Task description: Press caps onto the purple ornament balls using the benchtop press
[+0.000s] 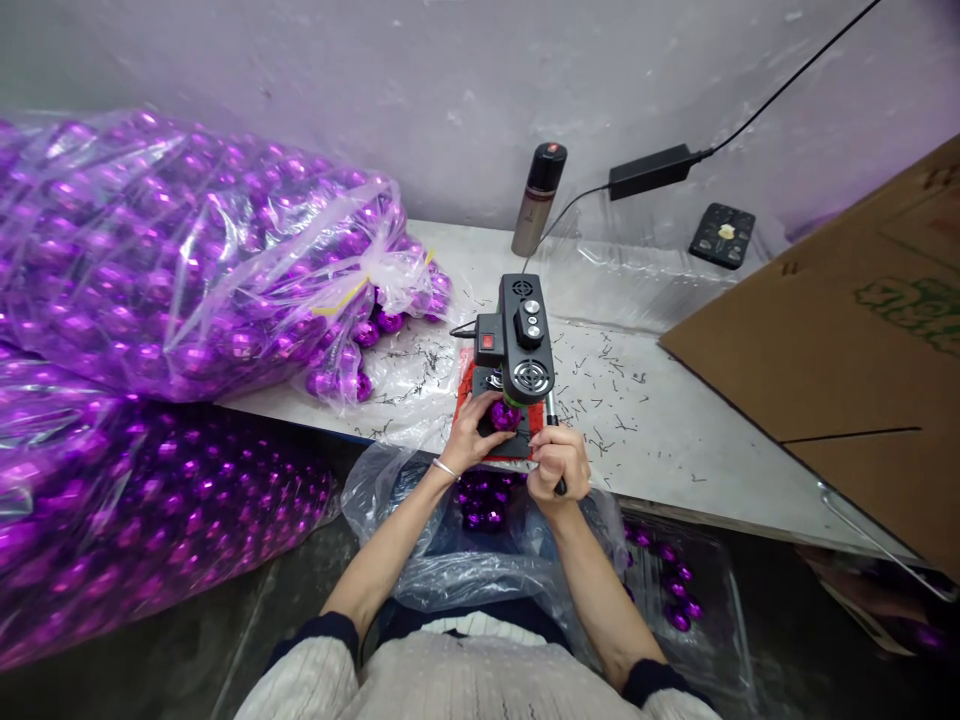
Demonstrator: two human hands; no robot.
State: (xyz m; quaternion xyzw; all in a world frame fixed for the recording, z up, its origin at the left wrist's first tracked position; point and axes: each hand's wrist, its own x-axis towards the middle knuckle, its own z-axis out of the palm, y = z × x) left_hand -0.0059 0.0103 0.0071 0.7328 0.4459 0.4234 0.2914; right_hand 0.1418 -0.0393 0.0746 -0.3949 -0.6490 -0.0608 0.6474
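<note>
A small black bench machine (519,340) stands on a red base (466,388) at the front edge of the white table (660,430). Under its head sits a shiny purple ball (504,414). My left hand (471,434) is closed around that ball from the left, holding it on the base. My right hand (559,462) is wrapped in a fist round the machine's black lever handle (553,420), just right of the ball. A clear bag (480,540) with several purple balls lies open in my lap below both hands.
Big clear sacks of purple balls (172,260) fill the left side, one on the table, one (135,510) lower down. A cardboard sheet (847,340) leans at the right. A dark spray can (537,198), a power adapter (651,170) and a black pad (721,236) sit at the back. Small dark clippings litter the table.
</note>
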